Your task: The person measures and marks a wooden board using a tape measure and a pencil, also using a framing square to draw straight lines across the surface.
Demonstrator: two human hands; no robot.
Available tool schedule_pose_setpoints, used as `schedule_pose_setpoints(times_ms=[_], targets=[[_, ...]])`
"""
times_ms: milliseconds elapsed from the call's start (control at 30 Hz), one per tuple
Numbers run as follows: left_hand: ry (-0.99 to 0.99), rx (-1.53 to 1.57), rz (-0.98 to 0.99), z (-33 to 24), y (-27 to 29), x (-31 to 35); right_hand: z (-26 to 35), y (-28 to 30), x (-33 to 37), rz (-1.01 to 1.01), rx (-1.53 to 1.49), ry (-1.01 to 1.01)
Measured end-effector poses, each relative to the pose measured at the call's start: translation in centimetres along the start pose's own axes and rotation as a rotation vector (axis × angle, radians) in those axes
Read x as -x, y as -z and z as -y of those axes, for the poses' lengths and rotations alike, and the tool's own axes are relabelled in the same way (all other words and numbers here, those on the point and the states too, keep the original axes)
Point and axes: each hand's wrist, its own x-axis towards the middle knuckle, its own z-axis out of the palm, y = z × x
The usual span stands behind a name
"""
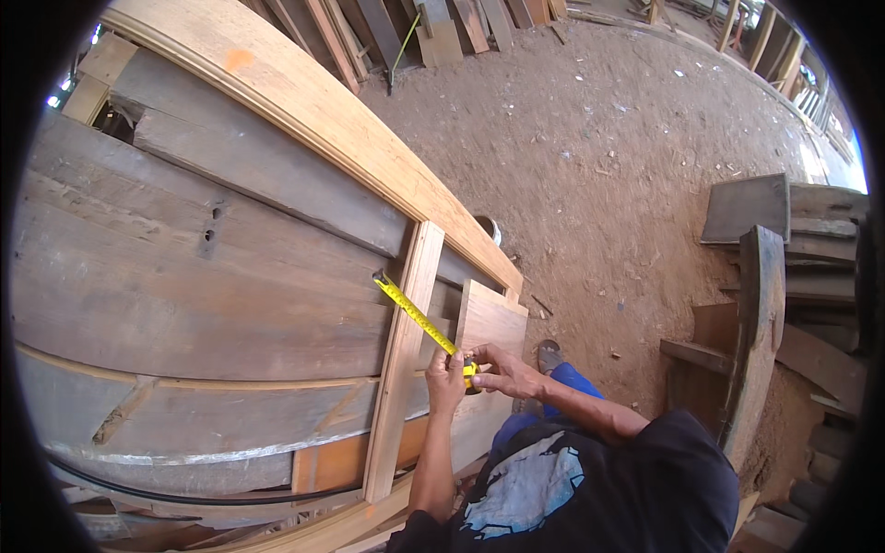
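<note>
Yellow tape measure (417,316) is held with its case (470,371) just right of the pale crosspiece (393,396); left hand (446,382) pinches it where blade meets case, right hand (509,373) has thumb and fingers closed about the case. Judgement: for a sound reading, keep the blade straight and untwisted, case firm. Long axis runs obliquely over the crosspiece, hook end (379,276) pointing away from the body, leftward, past its left edge.

Weathered boards (184,276) — pale wooden frame (350,138) atop
</note>
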Motion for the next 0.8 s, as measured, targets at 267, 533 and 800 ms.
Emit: schedule_pose_setpoints(times_ms=[267,533,800], targets=[[-0.537,-0.741,-0.101,-8.3,4.7,-6.5,-7.6,7.7,-0.9,-0.250,0.582,-0.257],[-0.284,-0.676,-0.160,-6.7,2.6,-11.9,-18.5,19.9,-0.6,-0.152,0.671,-0.808],[-0.245,-0.695,-0.449,-5.2,0.4,-10.4,-30.2,27.2,-7.8,-0.040,0.819,-0.929]])
